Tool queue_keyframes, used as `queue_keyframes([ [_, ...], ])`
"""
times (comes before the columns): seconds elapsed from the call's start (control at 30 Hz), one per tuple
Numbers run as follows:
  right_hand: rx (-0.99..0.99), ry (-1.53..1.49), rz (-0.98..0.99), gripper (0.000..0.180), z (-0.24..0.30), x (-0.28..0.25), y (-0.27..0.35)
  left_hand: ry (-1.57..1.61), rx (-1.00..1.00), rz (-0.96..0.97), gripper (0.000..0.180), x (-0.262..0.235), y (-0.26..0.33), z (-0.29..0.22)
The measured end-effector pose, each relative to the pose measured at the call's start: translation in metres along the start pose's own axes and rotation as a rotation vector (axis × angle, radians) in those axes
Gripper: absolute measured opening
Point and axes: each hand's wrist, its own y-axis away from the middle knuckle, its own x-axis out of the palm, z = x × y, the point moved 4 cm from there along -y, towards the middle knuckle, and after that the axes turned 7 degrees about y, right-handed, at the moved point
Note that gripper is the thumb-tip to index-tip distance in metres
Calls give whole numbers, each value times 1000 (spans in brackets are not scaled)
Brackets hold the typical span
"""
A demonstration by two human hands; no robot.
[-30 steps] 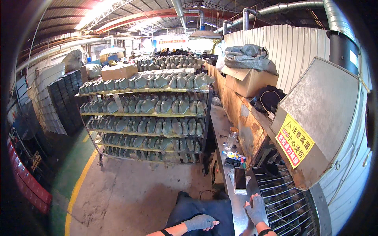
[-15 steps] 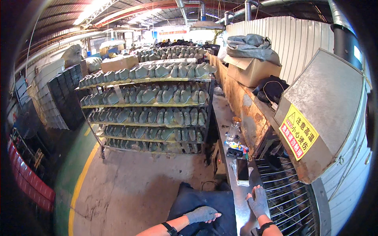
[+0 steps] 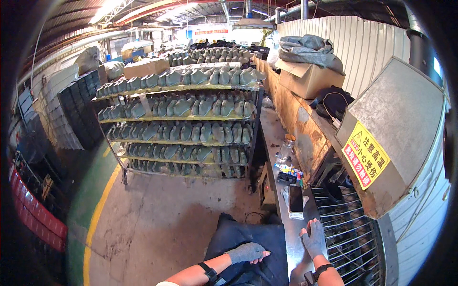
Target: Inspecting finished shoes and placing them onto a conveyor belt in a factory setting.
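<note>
My left hand (image 3: 247, 252), in a grey fingerless glove, rests on the dark cloth (image 3: 238, 236) over my lap. Its fingers are loosely curled together and nothing shows in them. My right hand (image 3: 313, 240), gloved the same way, lies on the metal ledge (image 3: 294, 243) beside a barred rack, fingers apart and holding nothing. Just beyond it on the ledge is a phone (image 3: 296, 199) with a dark screen, lying on a pale wrapper. Both wrists wear black straps.
A multi-tier rack (image 3: 181, 119) of grey-green shoe-shaped pieces stands ahead. Along the ledge are a glass jar (image 3: 286, 148) and small colourful packets (image 3: 292, 172). A metal hood (image 3: 393, 128) with a yellow warning label overhangs the metal bars (image 3: 350, 238) at right. Red crates (image 3: 38, 209) stand left.
The whole view has shifted slightly, with the scene a little higher in the picture. Both hands stay in the same places, on my lap and on the ledge.
</note>
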Motion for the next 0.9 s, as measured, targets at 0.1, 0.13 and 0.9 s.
queue_keyframes([
  [0.1, 3, 15, -6, 61, -2, 4, -3, -19, 0, 3, 62, -1, -1, 0],
  [0.13, -3, 19, -24, 60, -3, 5, -2, -18, 5, -3, 62, -2, -1, 1],
  [0.9, 1, -52, 46, 61, 17, -13, -19, 240, -98, -112, 37, -6, 8, 2],
])
